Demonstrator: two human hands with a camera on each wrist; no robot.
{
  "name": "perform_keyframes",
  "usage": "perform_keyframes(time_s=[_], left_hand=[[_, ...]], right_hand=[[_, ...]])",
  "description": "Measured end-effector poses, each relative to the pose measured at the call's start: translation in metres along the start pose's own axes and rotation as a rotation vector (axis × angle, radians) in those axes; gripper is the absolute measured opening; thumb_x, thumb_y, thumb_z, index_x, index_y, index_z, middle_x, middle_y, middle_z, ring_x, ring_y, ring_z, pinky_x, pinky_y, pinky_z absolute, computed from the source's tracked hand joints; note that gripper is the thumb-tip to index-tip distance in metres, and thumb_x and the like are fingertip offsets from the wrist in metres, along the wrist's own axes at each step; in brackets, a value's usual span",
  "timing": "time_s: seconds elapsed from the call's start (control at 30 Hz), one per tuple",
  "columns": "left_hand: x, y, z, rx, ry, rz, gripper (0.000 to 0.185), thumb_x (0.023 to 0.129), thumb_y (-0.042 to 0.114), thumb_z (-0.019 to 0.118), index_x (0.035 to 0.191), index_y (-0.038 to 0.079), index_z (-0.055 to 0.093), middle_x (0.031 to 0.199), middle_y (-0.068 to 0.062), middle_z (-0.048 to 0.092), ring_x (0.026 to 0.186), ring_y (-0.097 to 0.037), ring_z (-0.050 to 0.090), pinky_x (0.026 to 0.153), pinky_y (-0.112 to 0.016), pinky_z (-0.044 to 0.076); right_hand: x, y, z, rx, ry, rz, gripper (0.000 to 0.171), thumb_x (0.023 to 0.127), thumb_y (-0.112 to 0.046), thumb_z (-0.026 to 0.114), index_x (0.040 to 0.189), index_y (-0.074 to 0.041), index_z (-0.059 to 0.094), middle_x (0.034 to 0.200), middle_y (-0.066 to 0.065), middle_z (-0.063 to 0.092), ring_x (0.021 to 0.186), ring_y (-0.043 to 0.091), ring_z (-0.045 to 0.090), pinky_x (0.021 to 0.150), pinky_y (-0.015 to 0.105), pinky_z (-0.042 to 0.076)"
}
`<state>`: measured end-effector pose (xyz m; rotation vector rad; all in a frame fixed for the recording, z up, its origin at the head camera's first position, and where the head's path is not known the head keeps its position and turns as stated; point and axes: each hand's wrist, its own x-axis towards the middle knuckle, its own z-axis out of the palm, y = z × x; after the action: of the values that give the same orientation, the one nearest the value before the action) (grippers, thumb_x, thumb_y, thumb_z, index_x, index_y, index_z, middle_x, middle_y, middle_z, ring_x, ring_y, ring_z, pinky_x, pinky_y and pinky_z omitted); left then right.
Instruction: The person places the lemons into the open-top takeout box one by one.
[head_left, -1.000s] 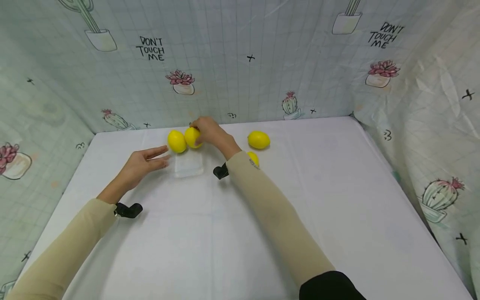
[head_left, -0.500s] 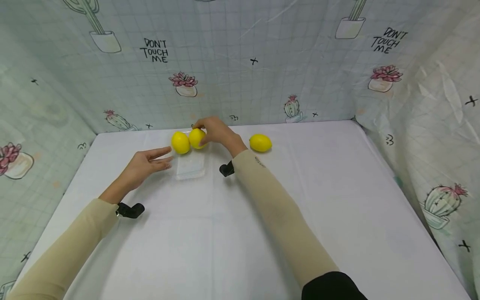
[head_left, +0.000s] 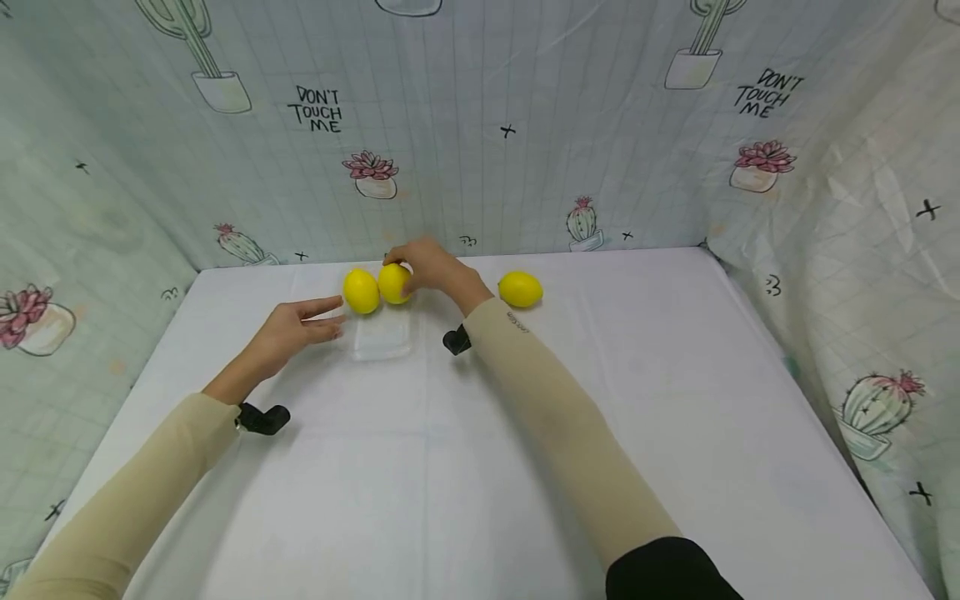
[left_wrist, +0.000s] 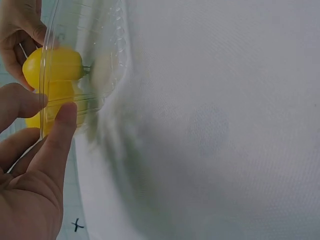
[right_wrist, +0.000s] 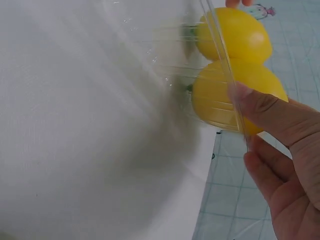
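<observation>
Two yellow lemons [head_left: 362, 292] stand side by side in a clear plastic box [head_left: 382, 337] near the table's back edge. My right hand [head_left: 431, 267] grips the right-hand lemon [head_left: 392, 283] from above and the right. In the right wrist view its thumb lies at the box rim, over the lemon [right_wrist: 215, 100]. On the left, my left hand [head_left: 288, 329] holds the box edge; in the left wrist view thumb and finger meet the box's rim [left_wrist: 46, 75]. Both lemons rise above the rim, with their stem ends pointing down.
Another lemon [head_left: 521, 289] lies on the white table [head_left: 637, 400] to the right of my right hand. A patterned sheet [head_left: 480, 192] hangs close behind the table, and further sheeting stands at both sides.
Both hands stay almost where they were on the box and lemon. The view has tilted slightly upward. A fourth lemon, partly seen beside my right sleeve one second ago, is now hidden.
</observation>
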<state>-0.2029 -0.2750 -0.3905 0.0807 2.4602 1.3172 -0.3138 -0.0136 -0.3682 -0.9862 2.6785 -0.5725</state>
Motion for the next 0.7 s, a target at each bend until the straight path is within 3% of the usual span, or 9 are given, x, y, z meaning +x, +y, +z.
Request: perform_keyframes(time_s=[0.2,0.33,0.7], left_hand=[[0.0,0.0,0.003,0.018,-0.016,-0.017,0.069,0.1,0.019,0.067,0.16,0.013,0.033,0.161,-0.013,0.039,0.139,-0.033,0.049,0.113,-0.052,0.04],[0.0,0.002,0.005,0.007,-0.02,-0.013,0.071,0.1,0.021,0.068,0.16,0.013,0.032,0.163,-0.011,0.034,0.142,-0.034,0.045,0.114,-0.052,0.039],[-0.006,0.005,0.006,0.013,-0.018,0.004,0.072,0.101,0.025,0.066,0.161,0.014,0.029,0.161,-0.011,0.038,0.14,-0.03,0.048,0.109,-0.044,0.044]], right_hand=[[-0.009,0.0,0.001,-0.028,-0.074,0.008,0.065,0.092,-0.023,0.078,0.151,-0.019,0.051,0.151,-0.001,0.053,0.135,0.02,0.046,0.119,0.035,0.033],[-0.02,0.003,-0.006,0.025,-0.077,0.017,0.069,0.093,-0.022,0.077,0.155,-0.018,0.045,0.158,-0.001,0.045,0.144,0.021,0.039,0.121,0.037,0.033],[-0.088,0.017,-0.041,-0.042,-0.004,-0.006,0.055,0.099,-0.025,0.069,0.149,-0.011,0.052,0.151,0.006,0.053,0.141,0.023,0.046,0.119,0.037,0.036]])
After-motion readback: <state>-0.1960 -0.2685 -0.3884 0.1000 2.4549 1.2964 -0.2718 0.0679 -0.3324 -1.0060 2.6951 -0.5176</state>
